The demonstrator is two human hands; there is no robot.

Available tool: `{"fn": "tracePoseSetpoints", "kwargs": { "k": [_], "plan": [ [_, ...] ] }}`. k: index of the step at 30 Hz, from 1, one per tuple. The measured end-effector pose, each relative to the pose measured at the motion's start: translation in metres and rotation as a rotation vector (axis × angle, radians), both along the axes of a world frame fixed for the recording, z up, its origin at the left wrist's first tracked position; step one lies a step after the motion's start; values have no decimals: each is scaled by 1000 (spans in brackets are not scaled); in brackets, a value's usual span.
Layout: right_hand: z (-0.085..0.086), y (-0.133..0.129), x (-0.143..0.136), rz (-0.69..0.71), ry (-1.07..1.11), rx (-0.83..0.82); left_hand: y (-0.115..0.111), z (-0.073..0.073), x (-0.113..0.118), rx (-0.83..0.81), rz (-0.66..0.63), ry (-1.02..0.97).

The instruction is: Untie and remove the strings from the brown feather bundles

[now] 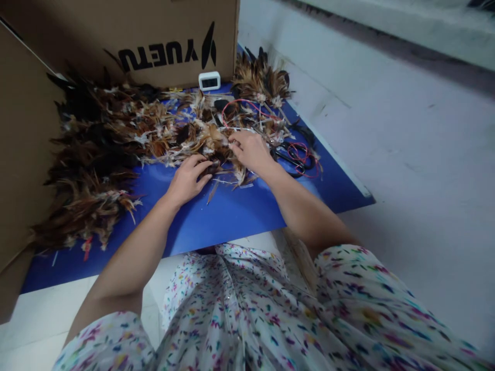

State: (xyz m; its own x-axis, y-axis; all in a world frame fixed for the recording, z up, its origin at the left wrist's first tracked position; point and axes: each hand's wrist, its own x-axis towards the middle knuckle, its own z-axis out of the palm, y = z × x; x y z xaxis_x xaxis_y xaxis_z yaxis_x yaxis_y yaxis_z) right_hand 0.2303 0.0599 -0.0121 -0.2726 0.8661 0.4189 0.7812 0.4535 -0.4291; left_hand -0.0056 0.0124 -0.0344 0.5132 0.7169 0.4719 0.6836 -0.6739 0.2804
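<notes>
Brown and black feathers point(154, 126) with pale, fluffy bases lie in a loose heap across the blue table top point(228, 214). At the heap's front edge, my left hand point(189, 178) has its thumb and fingers closed about a small dark feather bunch point(215, 167). My right hand point(251, 149) is a little farther forward and to the right, its fingertips pinched on light brown feathers point(214, 139). The exact feathers between those fingertips are partly hidden. Beside the right wrist lie black-handled scissors point(296, 157), with pink string point(299, 154) tangled over them.
A small white digital clock point(209, 81) stands before a cardboard box point(170, 31) at the back. More cardboard point(23, 129) rises on the left. Bundled feathers point(263, 77) sit at the back right, and dark bundles point(93, 170) line the left. A pale wall point(406, 144) borders the right.
</notes>
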Motion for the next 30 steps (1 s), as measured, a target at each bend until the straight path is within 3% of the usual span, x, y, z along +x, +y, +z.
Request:
{"fn": "tracePoseSetpoints", "kwargs": {
  "k": [4, 8, 11, 17, 21, 24, 30],
  "plan": [
    [15, -7, 18, 77, 43, 36, 2, -4, 0, -1, 13, 35],
    [33, -23, 26, 307, 11, -81, 1, -1, 2, -1, 59, -16],
    [36, -32, 20, 411, -74, -120, -2, 3, 4, 30, 105, -64],
    [23, -42, -5, 313, -409, -111, -4, 5, 4, 41, 145, -113],
    [18, -43, -13, 281, -522, -123, -3, 3, 3, 14, 177, -119],
    [18, -40, -11, 287, -479, -144, -2, 3, 2, -4, 189, -142],
    [24, -34, 1, 270, -104, -216, -6, 8, 5, -34, 155, -186]
  ]
}}
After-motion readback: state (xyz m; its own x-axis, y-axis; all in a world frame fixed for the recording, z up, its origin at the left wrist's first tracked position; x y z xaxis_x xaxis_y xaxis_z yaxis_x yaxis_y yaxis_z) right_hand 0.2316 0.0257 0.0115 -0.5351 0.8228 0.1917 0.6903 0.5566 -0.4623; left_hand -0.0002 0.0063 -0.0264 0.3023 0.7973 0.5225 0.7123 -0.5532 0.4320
